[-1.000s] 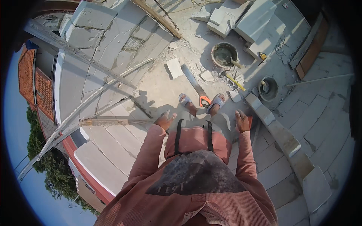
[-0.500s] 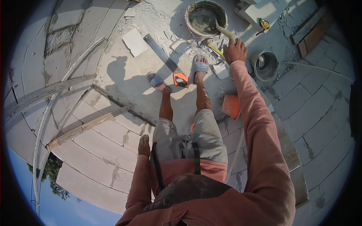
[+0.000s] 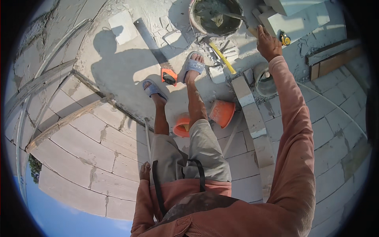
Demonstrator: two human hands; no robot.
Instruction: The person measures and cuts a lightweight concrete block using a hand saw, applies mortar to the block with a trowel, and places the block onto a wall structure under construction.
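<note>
My right hand (image 3: 269, 44) is closed around the handle of a trowel (image 3: 235, 16). The trowel's blade, carrying some grey mortar, lies over the mortar (image 3: 208, 12) inside a round bucket (image 3: 192, 23). My left hand (image 3: 145, 171) hangs beside my left thigh, holding nothing, its fingers loosely extended and seen foreshortened. A hammer with a yellow handle (image 3: 222, 58) rests on the floor below the bucket. To the left of my feet, a handsaw with an orange grip (image 3: 169, 76) lies flat.
Two orange buckets (image 3: 222, 113) (image 3: 182, 125) are near my legs. A grey bucket (image 3: 265, 80) stands by the right block wall (image 3: 335, 106). A tape measure (image 3: 284, 38) sits beside pale blocks (image 3: 296, 21). Broken block pieces (image 3: 173, 37) litter the floor. A wooden plank (image 3: 67, 122) leans at left.
The view has shifted, so the floor things appear farther left. My right hand has moved right relative to the bucket, and the trowel's shank and blade now show above the mortar.
</note>
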